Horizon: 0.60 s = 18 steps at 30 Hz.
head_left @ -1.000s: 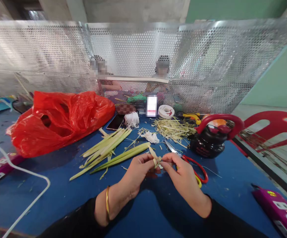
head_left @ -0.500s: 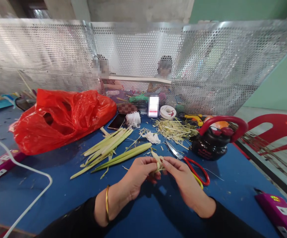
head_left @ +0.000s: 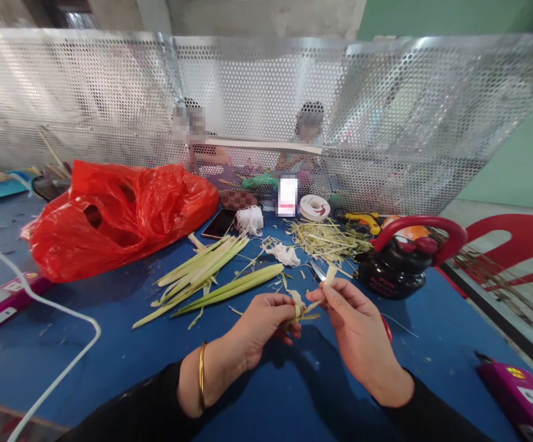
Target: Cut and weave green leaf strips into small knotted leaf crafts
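Note:
Over the blue table [head_left: 165, 356], my left hand [head_left: 259, 328] pinches a small folded knot of pale leaf strip [head_left: 297, 312]. My right hand [head_left: 356, 328] grips the strip's free end [head_left: 328, 276] between thumb and fingers and holds it up to the right. Both hands are closed on the same strip. Just beyond them lie long green leaf blades [head_left: 211, 276]. Red-handled scissors [head_left: 316, 272] lie mostly hidden behind my right hand.
A red plastic bag [head_left: 119, 212] fills the left. Behind the leaves sit a phone [head_left: 219, 224], white thread [head_left: 250, 220], a tape roll [head_left: 314, 207], cut scraps [head_left: 325, 239] and a black kettle with a red handle [head_left: 402, 261]. A perforated metal screen [head_left: 386, 123] backs the table; two people sit beyond it.
My right hand has drawn the strip's free end out and up to the right, away from the knot. My left hand has stayed put, pinching the knot.

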Each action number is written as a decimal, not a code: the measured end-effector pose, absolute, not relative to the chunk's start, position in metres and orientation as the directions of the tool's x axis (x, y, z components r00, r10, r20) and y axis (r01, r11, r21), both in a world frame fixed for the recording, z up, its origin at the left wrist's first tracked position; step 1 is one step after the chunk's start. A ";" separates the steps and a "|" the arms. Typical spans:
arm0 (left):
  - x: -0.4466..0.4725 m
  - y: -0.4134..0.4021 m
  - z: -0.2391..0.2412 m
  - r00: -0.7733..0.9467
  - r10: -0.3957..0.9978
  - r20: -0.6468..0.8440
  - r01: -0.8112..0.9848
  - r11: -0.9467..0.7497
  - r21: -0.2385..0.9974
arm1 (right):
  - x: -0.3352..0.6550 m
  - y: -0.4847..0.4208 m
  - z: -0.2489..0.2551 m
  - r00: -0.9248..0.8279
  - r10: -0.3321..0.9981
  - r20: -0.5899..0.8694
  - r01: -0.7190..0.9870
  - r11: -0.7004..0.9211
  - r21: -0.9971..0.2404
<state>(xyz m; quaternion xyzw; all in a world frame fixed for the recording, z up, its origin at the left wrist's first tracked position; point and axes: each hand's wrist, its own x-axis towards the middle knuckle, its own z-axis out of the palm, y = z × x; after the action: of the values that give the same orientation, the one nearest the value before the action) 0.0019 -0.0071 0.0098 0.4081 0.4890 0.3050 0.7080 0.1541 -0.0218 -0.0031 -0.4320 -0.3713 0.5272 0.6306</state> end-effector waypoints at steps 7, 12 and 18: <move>0.001 -0.004 0.006 0.358 0.819 -0.450 -0.102 0.513 0.852 | 0.162 -0.021 -0.009 0.087 0.973 0.215 0.232 0.190 -0.954; -0.002 -0.004 0.005 0.392 0.811 -0.434 -0.203 0.536 0.819 | 0.164 -0.025 -0.007 -0.141 0.808 0.572 0.556 0.543 -0.630; -0.003 -0.003 0.003 0.405 0.803 -0.437 -0.231 0.552 0.801 | 0.163 -0.025 -0.004 -0.180 0.779 0.600 0.624 0.562 -0.543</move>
<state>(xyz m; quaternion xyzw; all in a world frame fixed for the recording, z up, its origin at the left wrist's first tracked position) -0.0031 -0.0028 0.0031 0.3330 0.4295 0.3360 0.7692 0.1635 -0.0251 -0.0038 -0.4596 -0.7633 0.0871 0.4457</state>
